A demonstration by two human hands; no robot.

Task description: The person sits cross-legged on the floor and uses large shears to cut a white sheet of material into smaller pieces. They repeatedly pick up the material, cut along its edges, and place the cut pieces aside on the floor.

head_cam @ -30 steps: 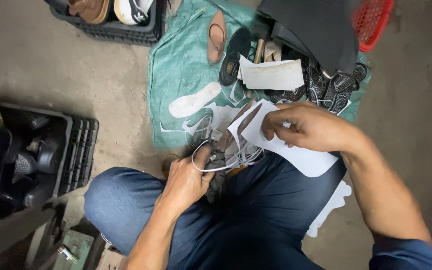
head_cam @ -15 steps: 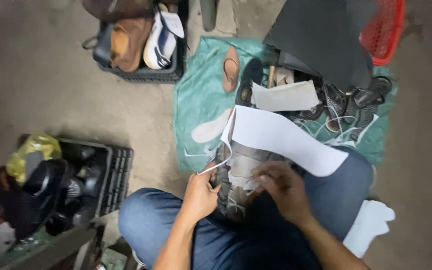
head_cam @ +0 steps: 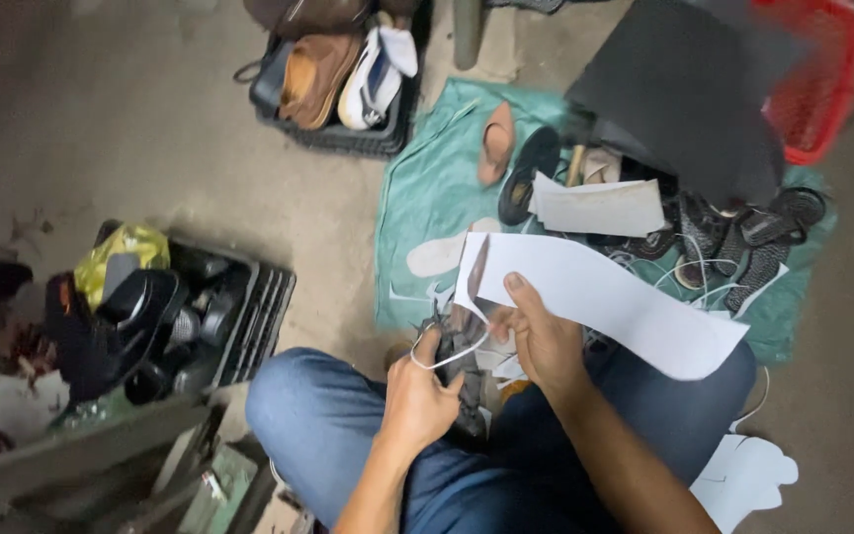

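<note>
I see the work at the cutting step, in my judgement: the left hand (head_cam: 425, 391) is closed around the scissors (head_cam: 455, 348), with fingers through the pale loop handle, and the right hand (head_cam: 536, 336) pinches the edge of a long white sheet (head_cam: 610, 302) with the thumb on top. The sheet stands over my lap, just above the blue trousers (head_cam: 348, 425), and it curves to the right like a wide strip; it looks thin and stiff, perhaps card or insole board. I think the next move needs the sheet held tight and flat near the blades, because such a floppy piece can bend away. On the green cloth (head_cam: 427, 198) lie a white sole-shaped cutout (head_cam: 442, 255), a tan sole (head_cam: 496, 143) and dark sandals (head_cam: 743, 237). A black crate (head_cam: 333, 89) with shoes stands further away on the rough concrete floor (head_cam: 150, 129).
</note>
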